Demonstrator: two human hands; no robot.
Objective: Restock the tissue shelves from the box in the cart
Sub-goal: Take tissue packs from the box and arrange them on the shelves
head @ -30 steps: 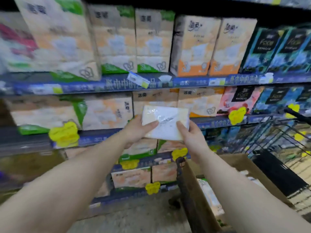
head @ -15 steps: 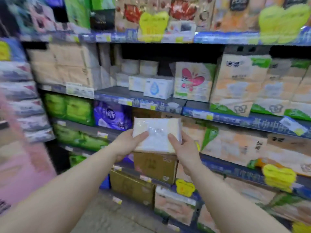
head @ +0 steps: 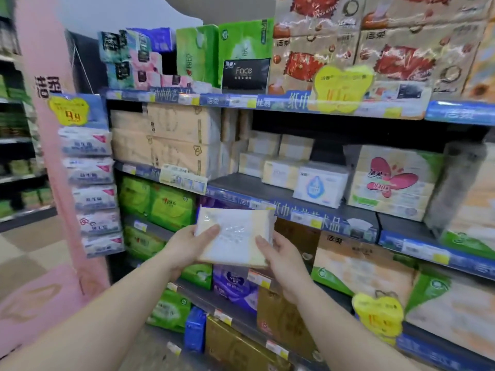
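Tissue pack (head: 235,238) between both hands, left hand (head: 184,247), right hand (head: 281,259), before stocked shelf (head: 294,210).

Bright even store light, blurred warped edges, wrapper glare

Both forearms are bare to the frame edge, sleeveless, and the left hand (head: 184,246) and right hand (head: 284,259) wear no gloves, rings or watch.
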